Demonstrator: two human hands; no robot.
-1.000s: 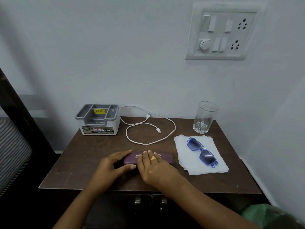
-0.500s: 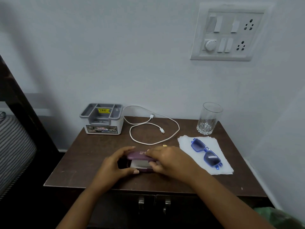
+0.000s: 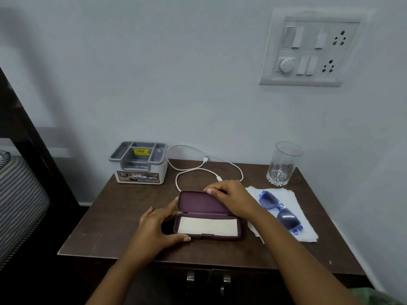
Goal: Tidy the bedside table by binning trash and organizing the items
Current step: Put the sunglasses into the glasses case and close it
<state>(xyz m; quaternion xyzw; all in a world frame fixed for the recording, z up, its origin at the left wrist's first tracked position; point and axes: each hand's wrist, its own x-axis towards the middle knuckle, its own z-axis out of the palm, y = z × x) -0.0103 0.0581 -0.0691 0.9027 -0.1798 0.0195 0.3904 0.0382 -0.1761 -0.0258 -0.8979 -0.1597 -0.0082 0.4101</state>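
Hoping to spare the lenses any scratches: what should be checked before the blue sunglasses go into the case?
1. Lid open wide: ok; the right hand holds the purple case lid back.
2. Base steadied: ok; the left hand grips its left end.
3. Inside free: ok; only a pale cloth lies flat in the base.
4. Sunglasses reachable: ok; they lie on the white tissue, right of the case.
5. Temples folded: cannot tell.
6. A hand free to lift them: not ok; both hands are on the case.
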